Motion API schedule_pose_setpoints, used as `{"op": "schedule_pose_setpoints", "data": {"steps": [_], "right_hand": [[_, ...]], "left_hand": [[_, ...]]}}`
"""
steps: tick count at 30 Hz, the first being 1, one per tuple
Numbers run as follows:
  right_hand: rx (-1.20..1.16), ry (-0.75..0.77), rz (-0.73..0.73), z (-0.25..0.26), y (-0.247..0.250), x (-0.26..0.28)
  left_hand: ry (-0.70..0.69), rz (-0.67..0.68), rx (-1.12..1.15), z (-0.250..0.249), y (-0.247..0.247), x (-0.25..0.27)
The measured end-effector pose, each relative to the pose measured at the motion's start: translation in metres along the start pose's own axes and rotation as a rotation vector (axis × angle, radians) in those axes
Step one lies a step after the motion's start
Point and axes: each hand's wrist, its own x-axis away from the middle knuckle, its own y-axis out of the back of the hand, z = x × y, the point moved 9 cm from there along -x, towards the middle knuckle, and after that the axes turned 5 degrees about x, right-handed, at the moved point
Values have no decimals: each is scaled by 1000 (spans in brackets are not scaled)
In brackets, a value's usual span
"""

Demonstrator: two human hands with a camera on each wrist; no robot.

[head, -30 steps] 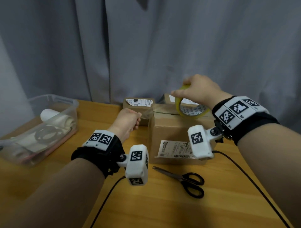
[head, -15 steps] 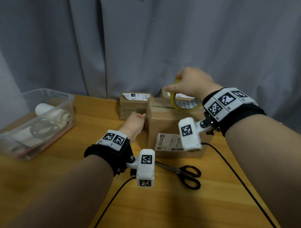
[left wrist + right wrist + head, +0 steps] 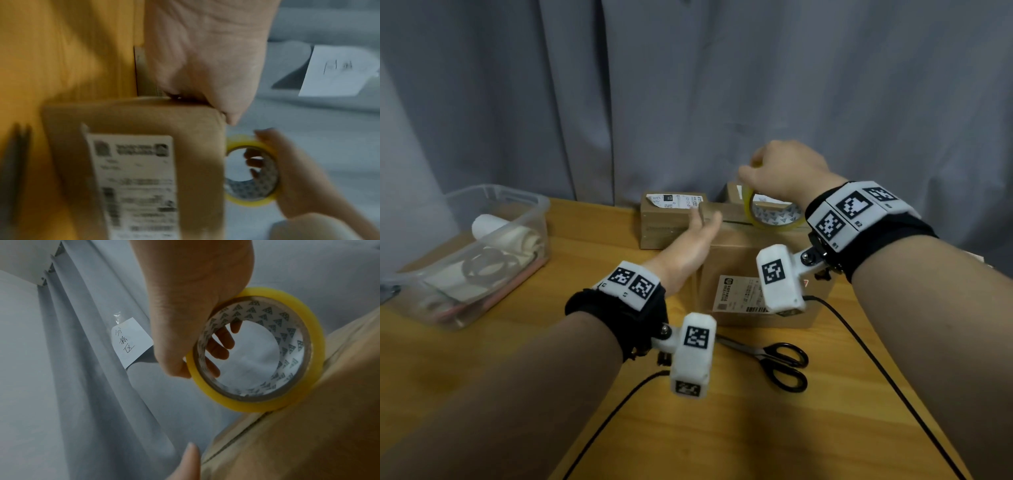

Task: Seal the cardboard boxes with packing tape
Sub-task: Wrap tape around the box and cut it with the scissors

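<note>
Left hand opening flat from its earlier fist, now pressing the box near its left top edge; right hand still gripping tape roll on the seam — readying to lay tape.

Open surface in front, crossed only by scissors and two cables. Left blocked by bin; behind, boxes close against curtain.

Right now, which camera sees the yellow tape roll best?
The right wrist view: the tape roll fills it, sharp, printed core showing, pinched by the right hand above the box seam. The left wrist view shows it smaller and blurred. The head view shows it partly behind that hand.
</note>
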Motion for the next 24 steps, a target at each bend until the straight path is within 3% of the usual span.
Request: {"op": "schedule_pose_setpoints", "data": {"steps": [3,5,8,14,19,24], "right_hand": [[-41,-13,23,0,-2,-2],[-70,-15,20,-2,-3,-4],[-130,-19,12,-8,-3,-6],[-298,9,-72,-15,3,-5],[-496,-53,-84,-31,2,2],[-766,-122,-125,-49,-13,5]], "left_hand": [[93,59,-96,10,4,0],[18,-18,-190,-9,12,-1],[-105,-53,-154,-32,4,0],[-46,18,-322,-25,0,3],[-147,-22,-833,-43,-1,4],[-122,14,-1262,-50,1,-4]]}}
